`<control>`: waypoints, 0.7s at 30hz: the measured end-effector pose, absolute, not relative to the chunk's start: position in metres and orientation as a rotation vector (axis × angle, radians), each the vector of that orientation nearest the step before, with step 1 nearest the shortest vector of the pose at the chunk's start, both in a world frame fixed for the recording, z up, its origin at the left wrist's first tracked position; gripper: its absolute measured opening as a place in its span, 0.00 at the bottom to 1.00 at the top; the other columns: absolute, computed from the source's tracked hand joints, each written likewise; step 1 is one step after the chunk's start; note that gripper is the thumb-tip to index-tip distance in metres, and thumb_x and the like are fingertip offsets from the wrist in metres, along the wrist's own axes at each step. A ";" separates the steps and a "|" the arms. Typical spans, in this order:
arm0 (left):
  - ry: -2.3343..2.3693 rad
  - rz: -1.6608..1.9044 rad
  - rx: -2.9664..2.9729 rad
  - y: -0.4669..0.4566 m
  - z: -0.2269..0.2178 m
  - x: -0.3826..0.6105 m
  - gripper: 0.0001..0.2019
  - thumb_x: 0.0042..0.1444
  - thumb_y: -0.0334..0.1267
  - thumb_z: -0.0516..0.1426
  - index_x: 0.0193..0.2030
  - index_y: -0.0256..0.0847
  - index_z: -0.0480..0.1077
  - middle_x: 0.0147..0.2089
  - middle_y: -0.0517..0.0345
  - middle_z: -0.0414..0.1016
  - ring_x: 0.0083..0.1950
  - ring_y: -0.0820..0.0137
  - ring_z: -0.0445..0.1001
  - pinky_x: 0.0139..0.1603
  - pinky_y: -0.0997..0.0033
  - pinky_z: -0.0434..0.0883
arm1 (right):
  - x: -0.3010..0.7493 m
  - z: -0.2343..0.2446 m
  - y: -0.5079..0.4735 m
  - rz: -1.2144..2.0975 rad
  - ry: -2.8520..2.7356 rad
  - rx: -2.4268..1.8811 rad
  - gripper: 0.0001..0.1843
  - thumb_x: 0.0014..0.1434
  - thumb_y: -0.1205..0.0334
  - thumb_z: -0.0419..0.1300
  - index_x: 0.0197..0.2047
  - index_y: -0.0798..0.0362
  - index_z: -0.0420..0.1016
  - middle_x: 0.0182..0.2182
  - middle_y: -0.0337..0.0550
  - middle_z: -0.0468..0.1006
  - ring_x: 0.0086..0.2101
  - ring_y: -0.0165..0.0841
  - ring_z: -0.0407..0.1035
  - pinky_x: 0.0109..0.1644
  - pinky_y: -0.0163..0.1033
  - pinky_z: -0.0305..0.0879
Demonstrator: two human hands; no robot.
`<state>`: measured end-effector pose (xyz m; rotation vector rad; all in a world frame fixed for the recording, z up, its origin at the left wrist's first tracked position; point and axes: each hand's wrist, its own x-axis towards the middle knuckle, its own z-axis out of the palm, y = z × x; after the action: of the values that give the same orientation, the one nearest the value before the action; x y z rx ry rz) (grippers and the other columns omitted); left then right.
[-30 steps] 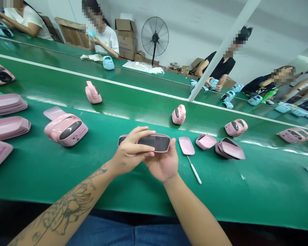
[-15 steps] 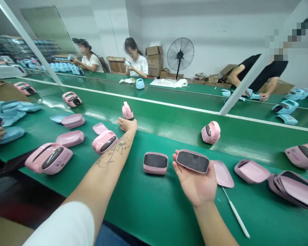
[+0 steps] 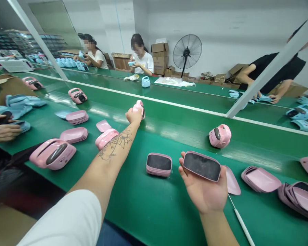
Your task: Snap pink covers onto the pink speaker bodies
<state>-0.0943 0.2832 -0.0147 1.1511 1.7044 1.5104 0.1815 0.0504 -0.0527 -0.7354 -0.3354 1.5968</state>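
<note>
And here's the pink oval shell [image 3: 201,166], dark panel facing up, lying tilted on the open palm of the right hand [image 3: 204,194], held above the green conveyor belt [image 3: 169,208]. The right fingers [image 3: 182,166] curl up around its left edge, lightly cupped, no pinch on it. Just left of that hand, a matching shell [image 3: 159,164] lies flat on the belt, dark side up. Way out ahead, the left arm stretches long across the belt, tattooed forearm [image 3: 115,145] angled away, and the left hand [image 3: 132,116] is right up against a small pink case [image 3: 140,106]; its fingers are mostly hidden, so I can't tell how they grip. Off to the right sits a stack of pink shells [image 3: 260,179], with a white-handled pick [image 3: 242,223] lying near them, while across the line a co-worker [image 3: 142,63] handles a small blue case [image 3: 131,63].
</note>
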 end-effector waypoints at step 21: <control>0.698 0.942 0.419 -0.110 -0.036 -0.031 0.34 0.48 0.64 0.71 0.55 0.42 0.83 0.51 0.47 0.86 0.53 0.56 0.82 0.56 0.62 0.78 | 0.148 -0.016 -0.104 1.066 -0.483 -0.775 0.43 0.67 0.23 0.46 0.58 0.47 0.84 0.61 0.53 0.81 0.59 0.55 0.77 0.64 0.63 0.71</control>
<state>-0.0314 -0.1099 -0.0358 0.4186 0.6984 0.9419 0.1483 -0.1038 -0.0164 -0.7748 -0.4826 1.0659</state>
